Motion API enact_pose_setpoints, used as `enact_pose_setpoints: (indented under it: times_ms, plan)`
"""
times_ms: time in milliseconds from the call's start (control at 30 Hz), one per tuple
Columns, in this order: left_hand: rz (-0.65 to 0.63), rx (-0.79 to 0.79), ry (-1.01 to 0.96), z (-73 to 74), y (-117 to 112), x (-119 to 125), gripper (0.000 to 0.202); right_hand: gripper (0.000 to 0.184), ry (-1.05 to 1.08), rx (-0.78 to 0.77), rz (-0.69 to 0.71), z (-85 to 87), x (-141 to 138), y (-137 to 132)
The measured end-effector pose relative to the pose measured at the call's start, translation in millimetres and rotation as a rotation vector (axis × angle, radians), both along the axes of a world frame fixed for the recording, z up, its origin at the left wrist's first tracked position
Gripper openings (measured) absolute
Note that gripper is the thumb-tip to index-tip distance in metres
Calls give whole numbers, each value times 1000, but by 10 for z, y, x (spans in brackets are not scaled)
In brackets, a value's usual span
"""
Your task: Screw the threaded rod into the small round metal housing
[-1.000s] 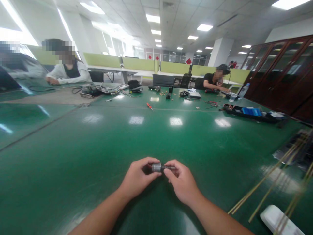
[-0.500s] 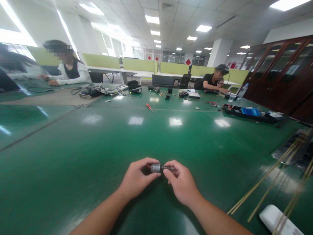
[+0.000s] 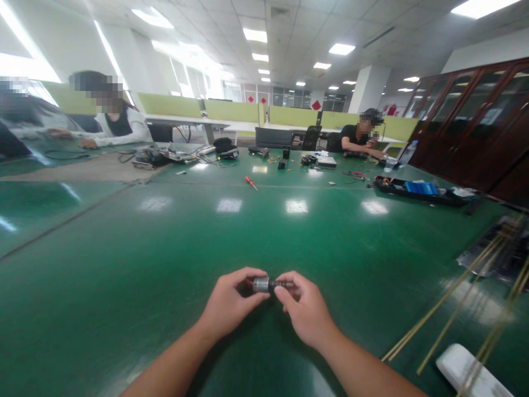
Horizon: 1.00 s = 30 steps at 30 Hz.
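Note:
Low in the middle of the view, both my hands meet over the green table (image 3: 165,259). My left hand (image 3: 230,304) pinches a small silver metal cylinder (image 3: 261,284) between thumb and fingers. My right hand (image 3: 305,311) grips the thin dark shaft (image 3: 283,284) that sticks out of the cylinder's right end. Both sets of fingers are closed round the part. The part hovers just above the table surface.
Thin brass rods (image 3: 446,309) lie slanting at the right, over a white object (image 3: 467,372) near the corner. A red screwdriver (image 3: 250,182), a black tray with blue items (image 3: 417,190) and small parts lie farther off. Other people sit at the far side.
The view has tilted slightly; my hands and the part keep nearly the same place and hold. The people at the far left have shifted their arms a little.

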<state>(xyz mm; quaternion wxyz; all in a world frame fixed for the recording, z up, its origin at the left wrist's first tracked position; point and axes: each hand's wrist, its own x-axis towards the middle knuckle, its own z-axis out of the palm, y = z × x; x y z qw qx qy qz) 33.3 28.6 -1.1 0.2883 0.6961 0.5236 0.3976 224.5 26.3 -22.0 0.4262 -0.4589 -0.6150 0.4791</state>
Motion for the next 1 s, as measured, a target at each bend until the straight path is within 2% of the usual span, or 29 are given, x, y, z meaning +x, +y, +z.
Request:
enact_pose_setpoints:
  times_ms: [667, 1000]
  plan:
    - [-13, -23, -33, -38, 11, -39, 25, 20, -10, -8, -9, 23, 6, -5]
    - [14, -18, -26, 6, 4, -12, 26, 21, -10, -12, -3, -42, 13, 13]
